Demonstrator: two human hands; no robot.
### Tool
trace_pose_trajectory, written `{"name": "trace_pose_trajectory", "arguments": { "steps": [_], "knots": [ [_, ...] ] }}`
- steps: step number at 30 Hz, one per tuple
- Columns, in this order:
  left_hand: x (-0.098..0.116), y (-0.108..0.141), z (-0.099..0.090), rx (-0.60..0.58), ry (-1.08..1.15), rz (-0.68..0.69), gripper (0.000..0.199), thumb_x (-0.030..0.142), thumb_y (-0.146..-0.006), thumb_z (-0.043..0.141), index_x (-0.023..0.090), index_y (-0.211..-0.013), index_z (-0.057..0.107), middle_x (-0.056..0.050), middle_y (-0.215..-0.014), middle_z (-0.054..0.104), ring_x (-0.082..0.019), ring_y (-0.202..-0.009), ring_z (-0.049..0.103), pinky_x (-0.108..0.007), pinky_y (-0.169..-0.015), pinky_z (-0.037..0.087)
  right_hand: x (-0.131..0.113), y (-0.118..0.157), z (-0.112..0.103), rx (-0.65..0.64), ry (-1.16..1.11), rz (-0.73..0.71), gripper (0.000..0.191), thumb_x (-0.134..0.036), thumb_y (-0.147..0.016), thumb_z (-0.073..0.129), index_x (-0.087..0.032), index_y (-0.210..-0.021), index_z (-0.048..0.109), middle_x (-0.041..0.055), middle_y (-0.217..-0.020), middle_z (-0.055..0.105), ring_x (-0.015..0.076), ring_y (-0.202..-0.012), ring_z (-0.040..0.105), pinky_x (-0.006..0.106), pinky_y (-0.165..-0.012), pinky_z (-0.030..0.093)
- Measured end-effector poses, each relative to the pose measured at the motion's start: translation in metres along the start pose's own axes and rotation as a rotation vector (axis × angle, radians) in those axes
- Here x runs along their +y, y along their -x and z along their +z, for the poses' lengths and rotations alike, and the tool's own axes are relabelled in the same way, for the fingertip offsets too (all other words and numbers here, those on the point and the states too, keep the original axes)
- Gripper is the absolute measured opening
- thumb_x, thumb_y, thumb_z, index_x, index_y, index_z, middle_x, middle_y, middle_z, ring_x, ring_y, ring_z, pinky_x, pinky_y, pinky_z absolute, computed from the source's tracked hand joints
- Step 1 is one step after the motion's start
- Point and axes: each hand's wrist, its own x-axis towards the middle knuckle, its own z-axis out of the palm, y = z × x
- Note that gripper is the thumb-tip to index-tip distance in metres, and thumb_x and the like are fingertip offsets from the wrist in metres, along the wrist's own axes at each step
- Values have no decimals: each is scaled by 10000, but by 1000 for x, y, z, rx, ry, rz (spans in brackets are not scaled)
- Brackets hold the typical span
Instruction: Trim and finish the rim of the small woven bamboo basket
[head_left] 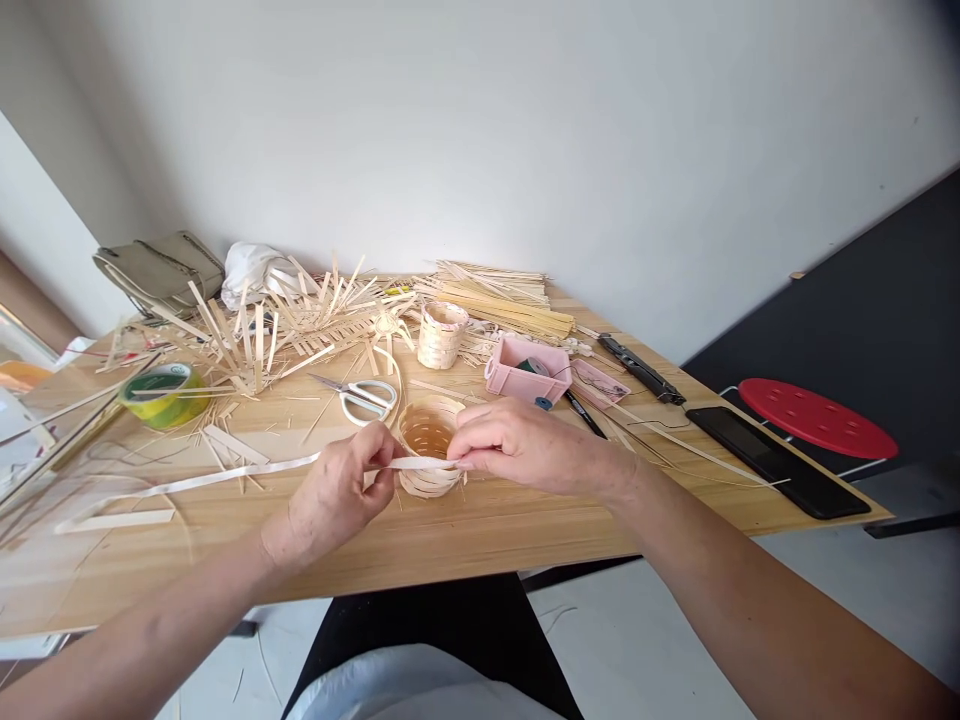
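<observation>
Between my two hands a pale flat ribbon-like strip [416,463] is stretched level across the near side of a small woven basket [431,482]. My left hand [349,478] pinches it left of the basket, and its long tail runs off left over the table. With thumb and fingertips, my right hand [517,443] grips the strip's other end at the basket's right rim. The basket stands upright, its mouth facing me. White-handled scissors [367,400] lie just behind my left hand. A second woven basket [442,335] stands farther back.
Loose wood strips [277,320] heap up at the back left, beside a roll of tape [163,393]. A pink crate [528,370] holds a spool. Toward the right lie a black utility knife [641,368], a phone [772,460] and, beyond the table edge, a red stool [817,417].
</observation>
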Motion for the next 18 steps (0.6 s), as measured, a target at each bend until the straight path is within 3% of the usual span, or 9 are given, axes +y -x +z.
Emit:
{"name": "trace_pose_trajectory", "arguments": {
  "steps": [4, 7, 9, 12, 16, 18],
  "knots": [
    [14, -11, -17, -265, 445, -171, 128, 126, -629, 450, 207, -656, 354, 39, -580, 543, -87, -472, 481, -192, -448, 360, 4, 1, -1, 3, -25, -33, 190, -46, -815, 513, -141, -733, 656, -4, -667, 578, 98, -621, 519, 213, -581, 363],
    [24, -21, -28, -377, 547, -248, 46, 208, -672, 522, 175, -650, 499, 6, -601, 550, -76, -481, 432, -174, -413, 304, 6, 2, -3, -14, -51, -29, 183, -58, -817, 520, -148, -731, 654, -9, -665, 581, 98, -627, 528, 214, -588, 369],
    [28, -27, -33, -379, 490, -285, 181, 313, -723, 546, 158, -634, 576, -14, -575, 550, -85, -480, 445, -173, -395, 294, 6, 3, -5, -24, -63, -25, 173, -68, -818, 531, -148, -726, 654, -14, -652, 571, 95, -614, 522, 213, -580, 367],
    [29, -35, -32, -350, 352, -296, 300, 398, -692, 610, 156, -521, 569, 2, -477, 507, -82, -425, 433, -176, -374, 294, 6, 3, -6, -12, -61, -15, 160, -78, -815, 550, -151, -721, 657, -24, -639, 553, 87, -593, 511, 210, -564, 357],
    [30, -42, -24, -190, 243, -195, 371, 291, -601, 681, 159, -403, 397, 71, -406, 315, -29, -380, 246, -158, -359, 176, 4, 2, -7, -8, -66, -31, 152, -67, -808, 569, -151, -720, 659, -32, -635, 541, 82, -601, 506, 204, -576, 360],
    [29, -42, -20, -190, 291, -161, 286, 239, -581, 684, 160, -457, 439, 75, -440, 343, -34, -409, 281, -151, -383, 210, 3, 2, -6, -12, -65, -42, 152, -49, -801, 578, -145, -719, 662, -38, -628, 528, 75, -594, 499, 199, -578, 360]
  ]
}}
